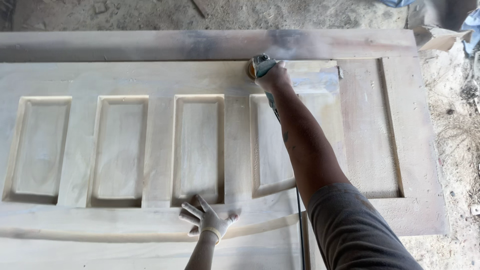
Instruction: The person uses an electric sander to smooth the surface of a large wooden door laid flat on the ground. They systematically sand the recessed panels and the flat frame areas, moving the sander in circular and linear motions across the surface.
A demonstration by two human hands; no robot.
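A pale wooden panelled door [160, 150] lies flat, with several sunken rectangular panels in a row. My right hand [272, 75] reaches far out and grips a teal angle grinder [260, 65], its sanding disc pressed on the door's far rail. The grinder's dark cord [299, 220] runs back along my arm. My left hand [205, 217], dusty and with fingers spread, rests flat on the door's near rail, just below the third panel.
A darker unsanded panel [367, 125] fills the door's right end. Beyond the far edge and to the right is dusty ground [455, 150] with debris. A torn piece of cardboard [440, 37] lies at the top right corner.
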